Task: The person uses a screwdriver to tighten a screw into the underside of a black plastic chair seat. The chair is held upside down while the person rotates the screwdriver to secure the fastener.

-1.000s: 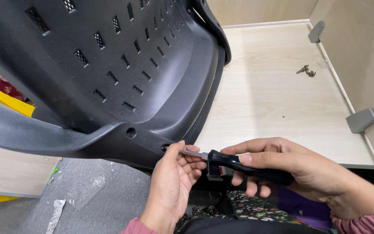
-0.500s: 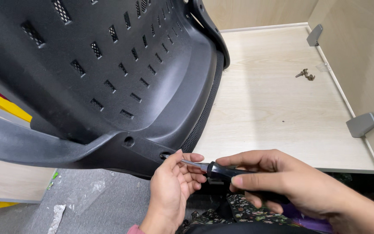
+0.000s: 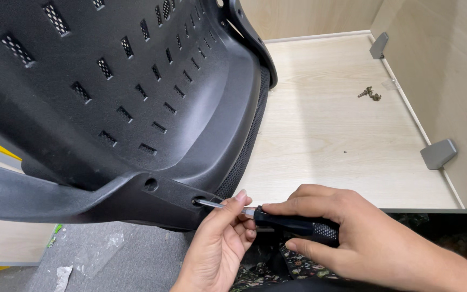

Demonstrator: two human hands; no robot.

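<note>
One cam only, head-worn, looking steeply down & fwd from above the person's lap. Very close: black perforated chair shell fills the upper left, left hand and right hand with the screwdriver sit at bottom centre. Pale wood desk runs away top right, grey floor bottom left. No 2nd view, so no overlap

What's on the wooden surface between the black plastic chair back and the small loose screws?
Nothing: the head view shows bare pale wooden surface between black plastic chair back and small loose screws.
</note>
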